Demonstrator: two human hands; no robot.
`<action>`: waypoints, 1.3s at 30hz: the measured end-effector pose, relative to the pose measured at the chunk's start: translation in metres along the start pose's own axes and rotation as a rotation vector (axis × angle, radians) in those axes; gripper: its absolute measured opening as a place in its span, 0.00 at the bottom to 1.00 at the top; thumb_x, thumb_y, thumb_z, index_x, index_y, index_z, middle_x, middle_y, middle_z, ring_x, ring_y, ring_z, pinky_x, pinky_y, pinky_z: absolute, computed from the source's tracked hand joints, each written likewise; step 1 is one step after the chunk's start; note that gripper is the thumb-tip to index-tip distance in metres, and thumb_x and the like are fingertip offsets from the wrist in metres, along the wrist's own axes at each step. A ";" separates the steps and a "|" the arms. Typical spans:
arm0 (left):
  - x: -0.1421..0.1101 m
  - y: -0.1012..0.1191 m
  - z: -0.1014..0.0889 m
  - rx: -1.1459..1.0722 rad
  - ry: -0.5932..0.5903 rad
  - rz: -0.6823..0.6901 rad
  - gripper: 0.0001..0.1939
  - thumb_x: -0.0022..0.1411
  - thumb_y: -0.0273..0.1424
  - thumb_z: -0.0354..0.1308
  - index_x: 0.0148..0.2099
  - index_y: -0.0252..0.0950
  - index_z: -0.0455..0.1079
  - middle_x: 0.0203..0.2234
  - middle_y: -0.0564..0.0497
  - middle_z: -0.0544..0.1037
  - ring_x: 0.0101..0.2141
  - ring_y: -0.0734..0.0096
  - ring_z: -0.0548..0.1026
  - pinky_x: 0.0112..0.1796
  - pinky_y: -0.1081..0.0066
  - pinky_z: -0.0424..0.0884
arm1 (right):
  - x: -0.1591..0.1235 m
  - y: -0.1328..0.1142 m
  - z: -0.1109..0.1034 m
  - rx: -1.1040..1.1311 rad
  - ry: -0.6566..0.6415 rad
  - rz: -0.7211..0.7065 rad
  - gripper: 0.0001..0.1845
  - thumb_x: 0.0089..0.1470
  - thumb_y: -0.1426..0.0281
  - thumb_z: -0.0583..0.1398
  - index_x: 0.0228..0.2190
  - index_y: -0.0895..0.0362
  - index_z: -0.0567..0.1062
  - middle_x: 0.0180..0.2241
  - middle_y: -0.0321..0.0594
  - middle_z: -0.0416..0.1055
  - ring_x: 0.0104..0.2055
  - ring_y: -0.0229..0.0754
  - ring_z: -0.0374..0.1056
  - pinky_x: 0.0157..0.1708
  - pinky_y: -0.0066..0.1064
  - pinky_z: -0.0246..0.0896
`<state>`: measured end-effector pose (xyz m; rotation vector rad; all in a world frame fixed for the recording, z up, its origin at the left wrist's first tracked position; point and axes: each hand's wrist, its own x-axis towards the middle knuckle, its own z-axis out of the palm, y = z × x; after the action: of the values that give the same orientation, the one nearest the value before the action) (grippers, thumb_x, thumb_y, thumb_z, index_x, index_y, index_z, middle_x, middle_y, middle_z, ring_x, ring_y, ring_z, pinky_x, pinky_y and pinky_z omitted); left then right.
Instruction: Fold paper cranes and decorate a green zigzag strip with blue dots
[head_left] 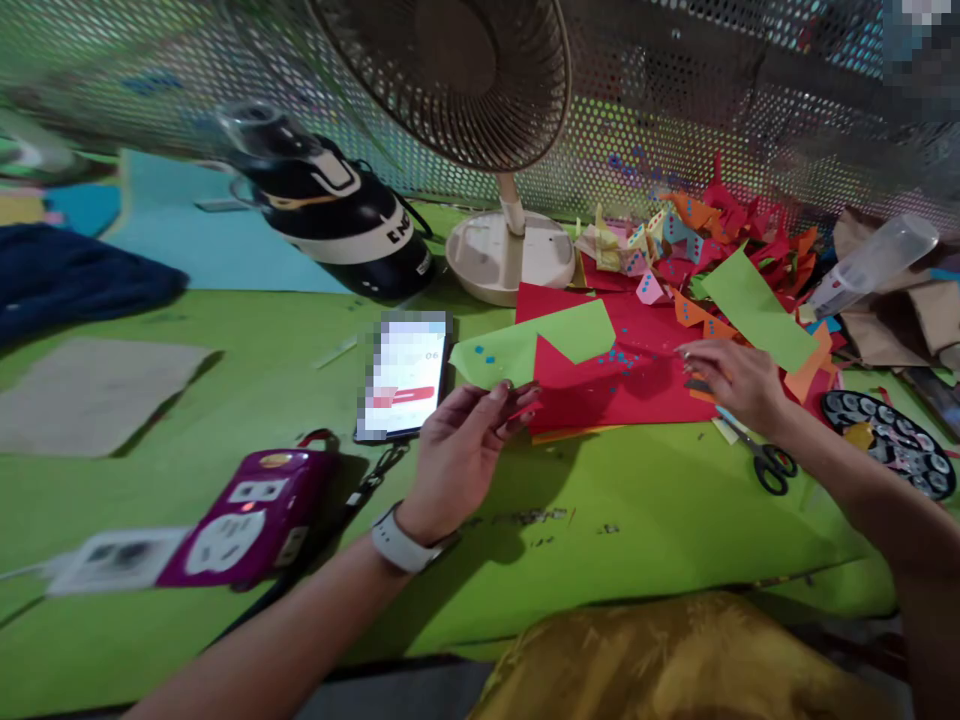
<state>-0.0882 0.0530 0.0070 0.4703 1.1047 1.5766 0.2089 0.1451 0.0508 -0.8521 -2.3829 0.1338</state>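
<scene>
My left hand [469,440], with a white watch on the wrist, is raised palm-up with its fingers curled round a small red paper piece [523,408] near the edge of a large red sheet [622,385]. A light green paper [536,345] lies across that sheet. My right hand [731,375] rests palm-down, fingers spread, on the red sheet's right edge beside orange scraps. Black-handled scissors [765,460] lie just below my right wrist.
A phone [405,375] lies left of the papers. A table fan [480,90] stands behind on its white base [510,255], with a black-and-white bottle [334,210] on its side. A purple power strip [247,515], a heap of folded coloured paper [697,235], and a paint palette [889,440] surround the green mat.
</scene>
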 end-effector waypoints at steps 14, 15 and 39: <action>0.001 -0.004 -0.002 0.037 -0.047 0.010 0.12 0.51 0.32 0.71 0.30 0.39 0.69 0.29 0.53 0.83 0.37 0.62 0.84 0.33 0.70 0.79 | 0.012 -0.009 0.024 0.041 0.092 0.368 0.11 0.58 0.63 0.58 0.27 0.53 0.76 0.37 0.44 0.77 0.40 0.47 0.74 0.42 0.41 0.70; 0.001 -0.004 -0.002 0.041 -0.051 0.009 0.11 0.51 0.32 0.71 0.31 0.39 0.70 0.29 0.53 0.83 0.37 0.62 0.84 0.33 0.70 0.79 | 0.012 -0.008 0.024 0.024 0.081 0.389 0.11 0.57 0.63 0.59 0.27 0.53 0.77 0.36 0.44 0.78 0.38 0.47 0.74 0.41 0.40 0.70; 0.004 -0.003 -0.006 -0.006 -0.013 -0.031 0.10 0.51 0.29 0.70 0.30 0.38 0.69 0.30 0.53 0.84 0.36 0.65 0.83 0.34 0.73 0.79 | 0.025 -0.004 0.081 0.582 0.144 0.619 0.14 0.52 0.56 0.64 0.32 0.55 0.78 0.30 0.40 0.79 0.34 0.44 0.75 0.36 0.35 0.70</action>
<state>-0.0925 0.0544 0.0010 0.4565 1.0923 1.5482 0.1455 0.1654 -0.0018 -1.2084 -1.7230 0.9219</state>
